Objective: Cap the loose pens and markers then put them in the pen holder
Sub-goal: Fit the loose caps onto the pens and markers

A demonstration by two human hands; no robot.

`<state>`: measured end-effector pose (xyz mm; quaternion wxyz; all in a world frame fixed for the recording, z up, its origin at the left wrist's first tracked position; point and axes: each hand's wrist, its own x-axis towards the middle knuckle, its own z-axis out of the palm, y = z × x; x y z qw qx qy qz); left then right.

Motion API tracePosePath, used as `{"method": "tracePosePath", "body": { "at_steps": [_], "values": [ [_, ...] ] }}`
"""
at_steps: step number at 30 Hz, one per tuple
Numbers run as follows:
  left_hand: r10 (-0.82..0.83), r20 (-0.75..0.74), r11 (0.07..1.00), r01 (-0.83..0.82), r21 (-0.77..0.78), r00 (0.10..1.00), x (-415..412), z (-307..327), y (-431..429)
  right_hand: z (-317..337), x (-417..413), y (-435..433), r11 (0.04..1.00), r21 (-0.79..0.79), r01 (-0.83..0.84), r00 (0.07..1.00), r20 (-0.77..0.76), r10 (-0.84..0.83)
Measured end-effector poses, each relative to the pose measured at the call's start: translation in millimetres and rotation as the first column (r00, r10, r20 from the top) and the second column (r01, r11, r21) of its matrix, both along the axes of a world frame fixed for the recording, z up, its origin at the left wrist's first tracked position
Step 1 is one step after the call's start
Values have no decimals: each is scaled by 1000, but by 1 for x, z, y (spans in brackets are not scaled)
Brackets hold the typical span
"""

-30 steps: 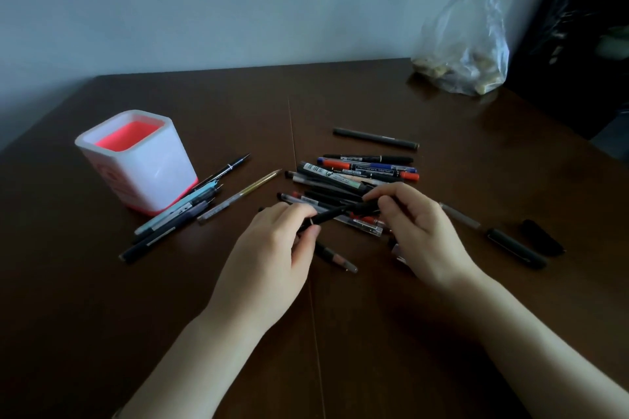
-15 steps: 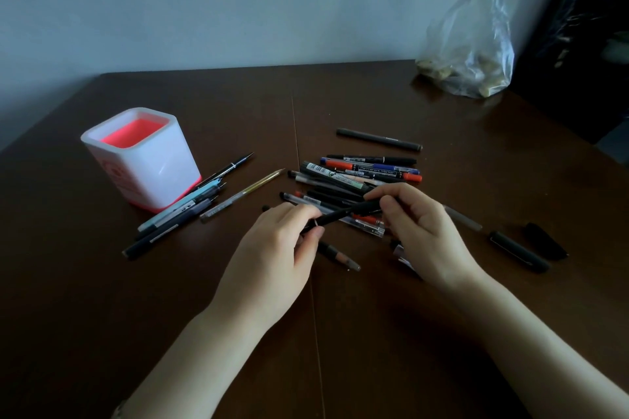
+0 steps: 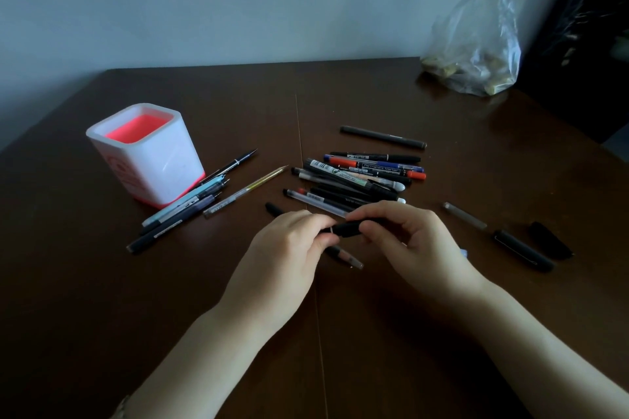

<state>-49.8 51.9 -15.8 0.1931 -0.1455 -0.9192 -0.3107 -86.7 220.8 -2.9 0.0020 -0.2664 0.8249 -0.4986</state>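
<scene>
Black pen [image 3: 347,228]: long axis left-right, near level. Left hand [image 3: 289,255] and right hand [image 3: 405,241]: curled fingers pinch opposite ends above table [image 3: 102,299].

— What's different?
— The left hand [image 3: 286,248] and right hand [image 3: 408,241] have drawn together, so far less of the pen [image 3: 347,229] shows between them.
— Its tilt?
— Flatter than before.

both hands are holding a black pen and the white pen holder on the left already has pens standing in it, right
Not quite: in the head view no pens stand in the white pen holder; a few loose pens lie on the table beside it. The left hand and right hand do both hold a black pen.
</scene>
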Motion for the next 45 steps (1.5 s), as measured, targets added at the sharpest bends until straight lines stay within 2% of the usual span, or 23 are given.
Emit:
{"method": "tracePosePath", "body": {
  "at_steps": [4, 6, 8, 9, 11, 13, 15, 17, 19, 21, 23, 24, 25, 27, 33, 34, 36, 37, 39, 40, 42, 45],
  "values": [
    [52, 12, 996, -52, -67, 999, -1, -1, 5, -2, -2, -3, 995, 101, 28, 998, -56, -23],
    [90, -30, 987, -93, -128, 996, -3, -3, 4, 0, -8, 4, 989, 83, 126, 990, -67, -121],
    [130, -43, 979, -135, -151, 991, -3, -3, 0, 8, -17, 20, 957, 51, 286, 958, -21, -286],
    [138, -45, 978, -143, -150, 989, -3, -3, -1, 12, -22, 30, 928, 74, 365, 931, 4, -366],
    [121, -47, 982, -127, -143, 991, -1, -2, 1, 16, -30, 50, 859, 239, 453, 883, 10, -469],
    [71, -42, 988, -77, -137, 997, 1, -3, 6, 14, -33, 61, 781, 430, 453, 870, -22, -492],
    [29, -38, 990, -34, -137, 999, 3, -4, 10, 10, -30, 67, 734, 543, 408, 875, -4, -484],
    [0, -27, 990, -4, -141, 1000, 4, -3, 11, 7, -24, 76, 704, 591, 395, 881, -26, -472],
    [-21, -22, 989, 18, -149, 1000, 3, -3, 11, 8, -19, 91, 651, 546, 526, 830, -164, -533],
    [-26, -19, 987, 22, -157, 999, 2, -5, 10, 7, -14, 110, 534, 502, 680, 712, -279, -644],
    [-21, -11, 988, 19, -156, 1000, 2, -6, 10, 5, -12, 124, 396, 584, 709, 623, -254, -740],
    [-22, -6, 988, 21, -155, 1000, 2, -6, 10, 4, -12, 129, 354, 648, 675, 610, -219, -762],
    [-24, -1, 988, 23, -153, 1000, 2, -6, 10, 2, -12, 132, 339, 693, 636, 615, -189, -766],
    [-31, 4, 989, 31, -147, 1000, 3, -7, 11, 0, -13, 132, 387, 703, 597, 647, -137, -750],
    [-27, 22, 992, 30, -120, 999, 3, -7, 11, 8, -21, 126, 428, 725, 540, 698, -102, -709],
    [-21, 21, 994, 23, -110, 1000, 3, -6, 11, 12, -20, 121, 470, 687, 554, 723, -118, -681],
    [-5, 10, 996, 6, -92, 1000, 3, -6, 11, 19, -19, 101, 621, 507, 597, 773, -157, -615],
    [5, 7, 997, -5, -76, 1000, 3, -5, 11, 24, -16, 86, 716, 374, 590, 797, -124, -592],
    [38, 2, 999, -38, -35, 999, 2, -5, 10, 30, -15, 55, 866, 38, 498, 863, 76, -500],
    [58, -3, 998, -58, -17, 998, 2, -5, 9, 31, -16, 40, 883, -137, 450, 887, 182, -424],
    [91, -10, 996, -91, 12, 996, 1, -4, 7, 28, -20, 19, 824, -391, 410, 901, 311, -301],
    [118, -23, 993, -117, 28, 993, 0, -3, 4, 18, -21, 1, 695, -554, 459, 863, 463, -201]
  ]
}}
